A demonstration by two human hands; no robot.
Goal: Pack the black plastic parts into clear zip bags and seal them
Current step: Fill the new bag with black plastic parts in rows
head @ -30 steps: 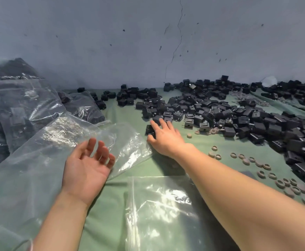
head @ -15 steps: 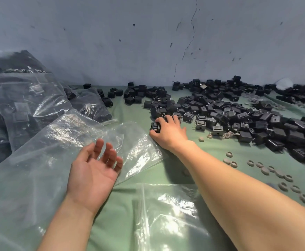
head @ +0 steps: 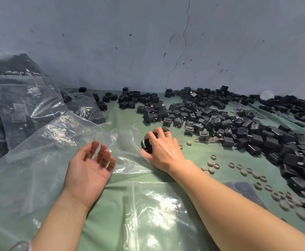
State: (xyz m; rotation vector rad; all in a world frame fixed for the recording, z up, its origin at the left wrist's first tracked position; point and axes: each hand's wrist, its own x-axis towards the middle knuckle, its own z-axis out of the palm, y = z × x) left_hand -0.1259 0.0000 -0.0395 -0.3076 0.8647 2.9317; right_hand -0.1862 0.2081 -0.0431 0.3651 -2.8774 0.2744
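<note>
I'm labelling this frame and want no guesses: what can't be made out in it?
Head view:
How many black parts the right hand grips: its fingers cover them.
The filled bags: cut off by the left edge; glare hides whether they are sealed.
The parts at the far right: blurred.
The lower clear bag: cut off by the bottom edge.

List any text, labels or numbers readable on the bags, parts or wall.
None can be read.
The filled bags at the left show pale squares through the plastic, too blurred to tell whether they carry print.
The black parts, the empty clear bag, the grey rings and the wall show no lettering.
</note>
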